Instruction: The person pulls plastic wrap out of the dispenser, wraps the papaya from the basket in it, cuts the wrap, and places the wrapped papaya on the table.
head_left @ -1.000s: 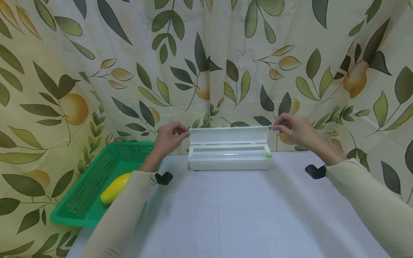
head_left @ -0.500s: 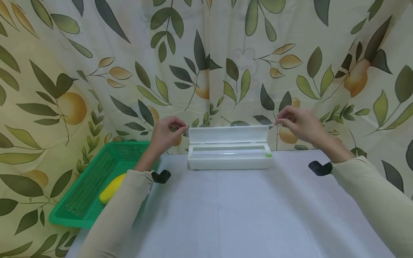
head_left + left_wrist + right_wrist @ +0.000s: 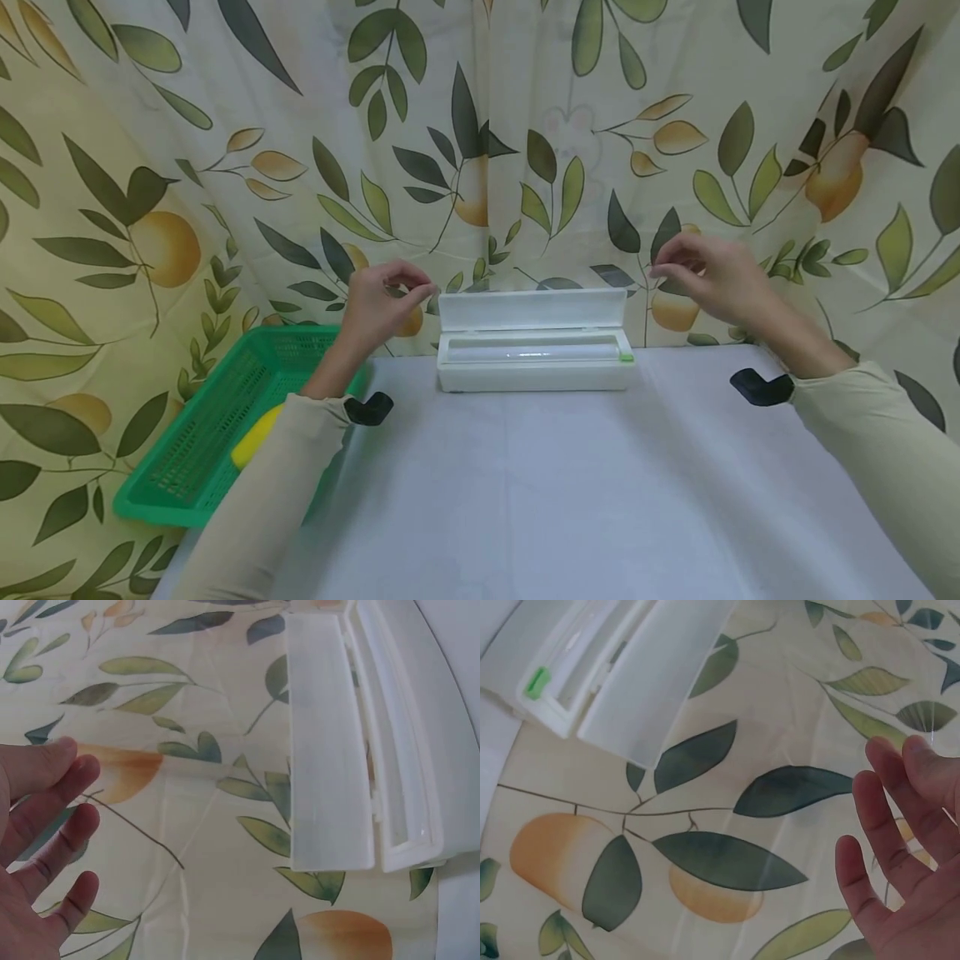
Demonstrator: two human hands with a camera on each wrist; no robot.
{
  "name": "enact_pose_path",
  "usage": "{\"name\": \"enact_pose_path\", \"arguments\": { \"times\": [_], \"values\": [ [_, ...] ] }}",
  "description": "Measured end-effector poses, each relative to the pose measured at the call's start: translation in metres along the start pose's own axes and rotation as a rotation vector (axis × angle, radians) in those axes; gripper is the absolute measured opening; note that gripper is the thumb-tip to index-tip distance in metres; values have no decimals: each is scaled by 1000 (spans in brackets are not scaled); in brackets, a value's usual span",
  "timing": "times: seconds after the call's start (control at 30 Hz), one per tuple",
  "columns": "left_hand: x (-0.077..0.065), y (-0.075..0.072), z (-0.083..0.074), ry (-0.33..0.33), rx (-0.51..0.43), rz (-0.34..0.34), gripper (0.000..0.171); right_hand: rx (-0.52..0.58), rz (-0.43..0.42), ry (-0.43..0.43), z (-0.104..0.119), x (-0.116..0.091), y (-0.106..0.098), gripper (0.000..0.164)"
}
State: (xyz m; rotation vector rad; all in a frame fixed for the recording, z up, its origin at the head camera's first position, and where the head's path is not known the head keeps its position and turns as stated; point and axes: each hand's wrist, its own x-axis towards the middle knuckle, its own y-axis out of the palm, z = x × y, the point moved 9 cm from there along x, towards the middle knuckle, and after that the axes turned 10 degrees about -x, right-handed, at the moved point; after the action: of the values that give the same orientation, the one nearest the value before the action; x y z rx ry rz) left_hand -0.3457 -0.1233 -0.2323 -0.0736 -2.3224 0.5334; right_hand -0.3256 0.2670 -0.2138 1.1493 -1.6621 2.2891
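A white cling film box [image 3: 536,379] stands at the back of the table, its lid [image 3: 532,311] raised and a roll of film [image 3: 528,353] lying inside. A small green slider [image 3: 626,357] sits at the box's right end. Left of the lid, my left hand [image 3: 381,307] pinches thumb to forefinger, the other fingers loosely bent. My right hand [image 3: 708,273] pinches the same way, to the right of the lid and slightly higher. Between them stretches a clear sheet of cling film [image 3: 603,277], hard to see, showing as faint sheen and creases in the wrist views.
A green plastic basket [image 3: 161,467] stands at the left with a yellow fruit or vegetable [image 3: 253,437] in it, partly hidden by my left sleeve. A white cloth covers the table [image 3: 510,492]. Behind hangs a leaf-patterned curtain [image 3: 517,108].
Both hands have risen a little and moved farther apart, the right one more to the right. The box and basket stay put.
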Motion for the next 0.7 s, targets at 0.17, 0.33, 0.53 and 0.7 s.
{"name": "enact_pose_path", "arguments": {
  "times": [0.17, 0.33, 0.53, 0.7],
  "values": [
    [1, -4, -5, 15, -7, -17, 7, -17, -2, 4, 1, 0, -7, 11],
    [2, -9, -10, 43, -27, -27, 7, -20, -6, 15, 4, 0, -14, 10],
    [4, -15, -19, 72, -40, -38, 6, -24, -41, 12, 8, 2, -24, 13],
    [5, -18, -25, 62, -44, -44, 8, -29, -36, 29, 12, 1, -32, 13]
  ]
}}
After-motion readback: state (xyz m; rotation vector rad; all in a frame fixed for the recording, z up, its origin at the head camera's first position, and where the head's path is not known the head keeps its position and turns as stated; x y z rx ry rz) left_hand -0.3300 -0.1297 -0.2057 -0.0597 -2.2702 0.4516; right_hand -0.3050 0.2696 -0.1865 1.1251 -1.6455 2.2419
